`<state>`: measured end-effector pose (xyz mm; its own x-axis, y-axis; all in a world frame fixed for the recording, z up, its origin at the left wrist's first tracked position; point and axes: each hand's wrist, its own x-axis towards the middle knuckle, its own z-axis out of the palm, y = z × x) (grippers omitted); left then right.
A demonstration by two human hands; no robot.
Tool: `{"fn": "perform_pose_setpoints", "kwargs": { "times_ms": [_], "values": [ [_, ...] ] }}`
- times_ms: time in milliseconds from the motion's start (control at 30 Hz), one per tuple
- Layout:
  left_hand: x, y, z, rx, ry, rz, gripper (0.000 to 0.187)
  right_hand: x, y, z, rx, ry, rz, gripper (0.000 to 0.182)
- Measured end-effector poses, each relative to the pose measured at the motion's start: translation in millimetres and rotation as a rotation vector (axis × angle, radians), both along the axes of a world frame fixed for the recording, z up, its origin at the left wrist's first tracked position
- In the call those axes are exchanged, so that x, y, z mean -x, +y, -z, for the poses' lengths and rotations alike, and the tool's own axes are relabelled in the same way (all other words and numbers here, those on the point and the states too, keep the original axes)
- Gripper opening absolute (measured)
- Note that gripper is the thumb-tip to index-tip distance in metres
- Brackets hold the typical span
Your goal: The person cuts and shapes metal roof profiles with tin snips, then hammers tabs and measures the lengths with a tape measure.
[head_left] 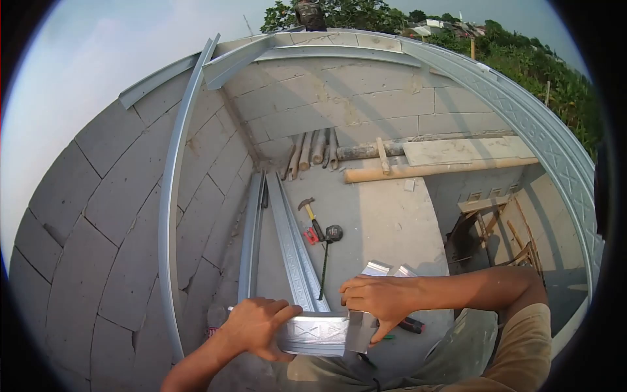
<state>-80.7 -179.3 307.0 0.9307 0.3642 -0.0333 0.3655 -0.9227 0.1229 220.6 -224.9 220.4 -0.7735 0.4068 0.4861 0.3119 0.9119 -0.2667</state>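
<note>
Low in the head view, my left hand (261, 323) grips the left end of a short silver metal channel piece (317, 333), its face embossed with crosses. My right hand (382, 297) is closed around a plain grey flap (359, 332) at the right end, the thumb underneath. The flap stands at an angle to the embossed face. Just beyond my hands, long metal channels (294, 245) lie on the floor. Part of a red-and-black tool handle (412, 325) shows below my right wrist.
A hammer (313, 219), a red object (311, 235) and a round black object (334, 233) lie ahead on the concrete floor. Block walls (326, 91) carry metal beams (176, 170). At right the floor ends at an opening (470, 235). A person (309, 16) is beyond the far wall.
</note>
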Motion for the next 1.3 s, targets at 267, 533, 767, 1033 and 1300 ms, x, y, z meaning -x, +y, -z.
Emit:
{"fn": "perform_pose_setpoints", "kwargs": {
  "times_ms": [267,533,767,1033,1300],
  "values": [
    [21.0,-11.4,65.0,0.172,-0.047,-0.061,0.074,24.0,-38.1,56.6,0.679,0.084,0.016,0.075],
    [42.6,-0.8,97.7,0.329,-0.254,-0.082,0.073,50.8,-30.2,91.9,0.661,0.369,-0.127,0.079],
    [56.0,9.1,112.9,0.387,-0.389,-0.007,0.075,71.3,-21.2,92.4,0.607,0.5,-0.183,0.077],
    [70.7,-1.4,153.6,0.476,-0.86,-0.041,0.08,82.7,37.3,37.5,0.857,0.164,-0.3,0.062],
    [66.6,-17.2,100.1,0.373,-0.294,-0.214,0.077,60.8,4.9,62.0,0.758,0.291,-0.156,0.092]
  ]
}}
